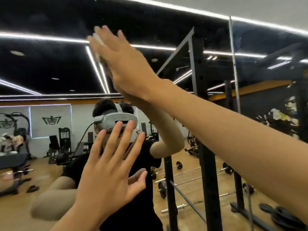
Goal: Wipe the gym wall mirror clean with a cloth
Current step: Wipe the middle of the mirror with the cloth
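The wall mirror (50, 67) fills the view and reflects the gym and the person wearing a white headset. My right hand (121, 64) is raised high against the glass with straight fingers, pressing a white cloth (98, 42) flat onto it; only the cloth's edge shows past the fingers. My left hand (108, 170) is lower, fingers straight and spread, its palm facing the mirror at chest height and holding nothing. Whether it touches the glass I cannot tell.
A vertical seam (234, 64) divides the mirror panels at the right. The glass reflects a black squat rack (208, 164), barbells and weight plates (183, 180) on the wooden floor, and benches and machines (61, 147) at the left.
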Motion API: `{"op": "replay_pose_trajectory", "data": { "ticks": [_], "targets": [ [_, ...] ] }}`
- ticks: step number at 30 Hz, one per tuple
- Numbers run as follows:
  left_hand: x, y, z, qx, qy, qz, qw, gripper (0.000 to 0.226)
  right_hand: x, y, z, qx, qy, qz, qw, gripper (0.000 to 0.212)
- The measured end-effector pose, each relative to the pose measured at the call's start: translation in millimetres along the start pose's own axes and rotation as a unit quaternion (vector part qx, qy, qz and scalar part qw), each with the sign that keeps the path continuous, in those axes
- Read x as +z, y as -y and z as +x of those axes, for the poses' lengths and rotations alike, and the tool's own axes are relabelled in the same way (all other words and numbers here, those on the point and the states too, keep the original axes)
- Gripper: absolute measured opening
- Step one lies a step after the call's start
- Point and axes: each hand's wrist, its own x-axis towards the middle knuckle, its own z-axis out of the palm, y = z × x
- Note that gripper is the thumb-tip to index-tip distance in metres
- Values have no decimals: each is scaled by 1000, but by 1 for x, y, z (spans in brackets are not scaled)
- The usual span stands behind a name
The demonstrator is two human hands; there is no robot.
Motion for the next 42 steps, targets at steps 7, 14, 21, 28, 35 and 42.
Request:
{"op": "replay_pose_trajectory", "data": {
  "ticks": [7,14,21,28,35,42],
  "targets": [
    [0,1,0,5,-11,3,1000,86,-19,-68,-52,-59,24,11,998,57],
    [1,-3,1,-4,-4,7,1000,87,-31,-110,-98,315,-123,38,940,51],
    [0,0,-1,-3,-26,-2,1000,84,6,11,-159,45,-29,90,994,61],
    [0,-6,0,-10,-23,8,1000,86,-29,-85,-275,282,-65,1,957,60],
    [-2,-4,0,-6,-16,8,1000,85,16,26,-201,324,-148,73,931,58],
    [-1,-1,-1,-2,-42,-9,999,80,-5,-8,-305,174,-36,22,984,41]
  ]
}}
